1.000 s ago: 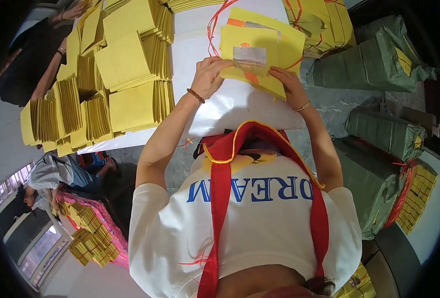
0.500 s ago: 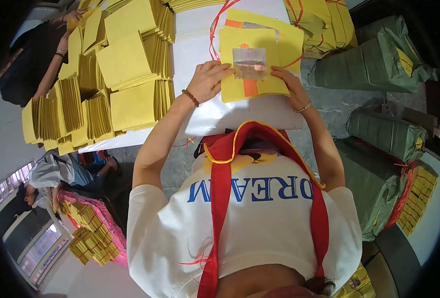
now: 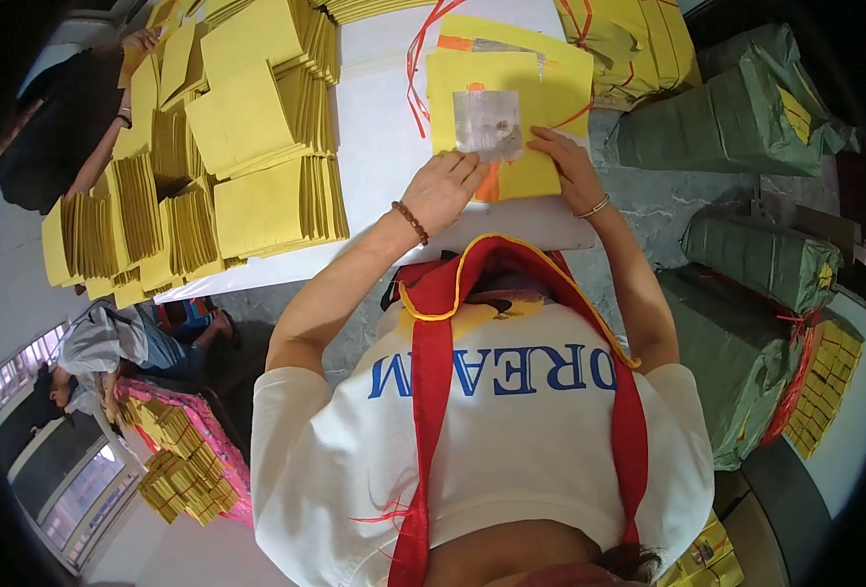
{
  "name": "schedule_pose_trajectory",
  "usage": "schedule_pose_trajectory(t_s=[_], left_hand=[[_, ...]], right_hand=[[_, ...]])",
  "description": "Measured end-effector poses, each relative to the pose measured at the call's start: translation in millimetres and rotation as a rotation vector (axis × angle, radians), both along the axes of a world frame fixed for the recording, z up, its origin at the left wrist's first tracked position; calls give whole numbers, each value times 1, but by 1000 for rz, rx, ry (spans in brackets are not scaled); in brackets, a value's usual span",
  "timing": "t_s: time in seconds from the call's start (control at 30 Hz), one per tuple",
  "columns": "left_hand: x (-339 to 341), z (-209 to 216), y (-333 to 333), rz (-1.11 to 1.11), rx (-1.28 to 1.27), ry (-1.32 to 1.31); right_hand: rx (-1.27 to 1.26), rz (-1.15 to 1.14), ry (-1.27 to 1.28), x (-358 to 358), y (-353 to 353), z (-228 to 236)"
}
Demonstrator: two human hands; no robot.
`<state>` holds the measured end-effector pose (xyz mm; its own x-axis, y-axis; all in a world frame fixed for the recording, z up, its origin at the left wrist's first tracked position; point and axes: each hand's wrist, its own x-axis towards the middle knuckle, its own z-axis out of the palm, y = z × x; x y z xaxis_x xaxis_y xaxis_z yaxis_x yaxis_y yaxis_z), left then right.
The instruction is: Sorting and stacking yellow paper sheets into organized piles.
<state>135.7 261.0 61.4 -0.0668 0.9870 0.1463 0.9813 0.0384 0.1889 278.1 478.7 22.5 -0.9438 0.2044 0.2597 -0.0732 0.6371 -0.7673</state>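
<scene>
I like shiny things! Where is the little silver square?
In the head view, the silver square lies on the yellow paper stack at the top middle, between the left hand and right hand, which touch the stack's near edge.

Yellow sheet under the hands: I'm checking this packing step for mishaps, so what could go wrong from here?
The silver foil square looks loose on the yellow sheet, so it might shift as the left hand and right hand press its lower edge. The red string lying beside it could snag. The stacks of yellow paper nearby could topple if bumped.
</scene>
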Motion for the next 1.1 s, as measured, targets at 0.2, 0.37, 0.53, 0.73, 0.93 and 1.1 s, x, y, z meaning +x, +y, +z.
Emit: schedule_pose_trajectory(t_s=[0.2, 0.37, 0.53, 0.73, 0.93, 1.1], left_hand=[[-12, 4, 0, -71, 103, -149], [-16, 8, -1, -74, 234, -313], [-20, -4, 2, 9, 176, -536], [-23, -4, 2, 148, 19, -890], [-27, -7, 5, 171, -58, -932], [-32, -5, 7, 176, -145, -957]], right_hand=[[331, -3, -71, 6, -10, 19], [168, 4, 13, 4, 4, -8], [160, -38, 3, 2, -1, 4], [-189, 26, -85, 14, 8, 7], [-298, 92, -190, 14, 16, 3], [-187, 156, -145, 14, 16, 5]])
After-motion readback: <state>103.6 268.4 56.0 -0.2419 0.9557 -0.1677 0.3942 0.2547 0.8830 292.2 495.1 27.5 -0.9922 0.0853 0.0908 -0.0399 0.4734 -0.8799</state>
